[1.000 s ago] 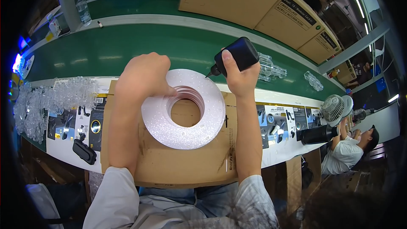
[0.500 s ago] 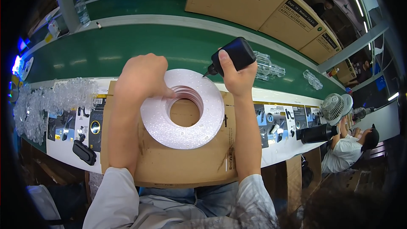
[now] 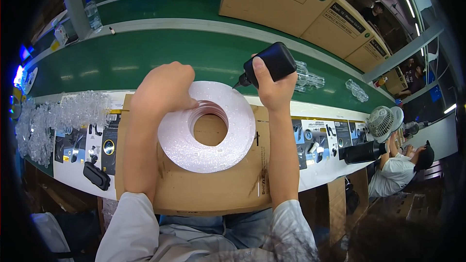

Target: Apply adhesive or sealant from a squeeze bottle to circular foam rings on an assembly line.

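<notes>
A stack of glittery pale pink-white rings [image 3: 206, 160] stands tilted over a flat piece of cardboard [image 3: 208, 194]. My left hand [image 3: 167, 87] grips its upper left part, with the thumb at the central hole and the other fingers mostly hidden behind. Wrapped in my right hand [image 3: 275, 87] is a black squeeze bottle [image 3: 274, 63], its thin nozzle slanting down to the left. The nozzle tip is at the upper right of the front ring's face; whether it touches cannot be made out.
Clear plastic pieces [image 3: 63, 116] are heaped at the left, with more [image 3: 310, 77] on the green surface. A black object [image 3: 96, 175] lies left of the cardboard. At right are another black bottle [image 3: 364, 152], a fan [image 3: 381, 121] and a seated co-worker [image 3: 398, 172]. Large cartons [image 3: 272, 5] stand behind.
The ring stack has shifted slightly left and down in my left hand. My right hand and the bottle have moved a little to the right, the nozzle still near the ring's upper right.
</notes>
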`<state>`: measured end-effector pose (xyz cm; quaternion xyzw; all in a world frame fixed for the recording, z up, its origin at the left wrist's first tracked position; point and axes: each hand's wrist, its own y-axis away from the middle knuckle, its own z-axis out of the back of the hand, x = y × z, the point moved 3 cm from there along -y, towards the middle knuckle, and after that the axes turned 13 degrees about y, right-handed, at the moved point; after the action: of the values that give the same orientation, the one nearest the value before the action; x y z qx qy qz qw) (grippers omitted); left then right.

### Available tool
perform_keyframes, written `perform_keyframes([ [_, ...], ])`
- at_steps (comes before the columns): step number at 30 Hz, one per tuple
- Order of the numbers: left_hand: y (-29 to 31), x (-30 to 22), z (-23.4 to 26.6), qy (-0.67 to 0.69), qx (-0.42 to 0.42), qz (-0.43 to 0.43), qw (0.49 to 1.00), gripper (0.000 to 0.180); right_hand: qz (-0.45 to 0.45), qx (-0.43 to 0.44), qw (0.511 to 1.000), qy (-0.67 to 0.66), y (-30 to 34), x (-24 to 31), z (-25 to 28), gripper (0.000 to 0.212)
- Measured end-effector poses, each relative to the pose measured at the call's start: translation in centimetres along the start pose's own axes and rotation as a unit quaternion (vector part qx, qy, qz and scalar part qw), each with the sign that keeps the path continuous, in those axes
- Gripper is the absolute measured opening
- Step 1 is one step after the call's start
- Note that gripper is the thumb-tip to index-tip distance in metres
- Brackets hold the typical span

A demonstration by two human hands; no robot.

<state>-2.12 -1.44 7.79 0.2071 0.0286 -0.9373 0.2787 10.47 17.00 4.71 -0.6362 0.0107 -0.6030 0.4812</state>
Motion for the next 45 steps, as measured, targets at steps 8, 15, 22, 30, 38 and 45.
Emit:
perform_keyframes([
  [8,-0.1,0.1,-0.1,0.006,0.004,-0.007,1.000,0.036,-0.004,0.017,1.000,-0.002,0.2,-0.6,-0.4,0.019],
  [15,0.3,0.0,0.2,-0.009,0.002,0.007,1.000,0.036,0.003,0.019,1.000,0.011,0.2,-0.7,-0.5,0.018],
  [22,0.3,0.0,0.2,-0.011,0.010,0.023,1.000,0.037,-0.004,0.018,1.000,0.000,0.3,-0.5,-0.8,0.018],
  [30,0.3,0.0,0.3,-0.011,0.014,0.032,0.999,0.037,-0.006,0.009,1.000,0.013,0.3,0.2,-0.8,0.020],
  [38,0.3,0.1,0.2,-0.008,0.013,0.030,0.999,0.036,-0.006,0.069,0.997,-0.018,1.0,1.1,-1.4,0.024],
  [45,0.4,0.1,0.4,-0.008,0.019,0.035,0.999,0.036,-0.007,0.073,0.997,-0.019,1.1,0.9,-1.7,0.022],
])
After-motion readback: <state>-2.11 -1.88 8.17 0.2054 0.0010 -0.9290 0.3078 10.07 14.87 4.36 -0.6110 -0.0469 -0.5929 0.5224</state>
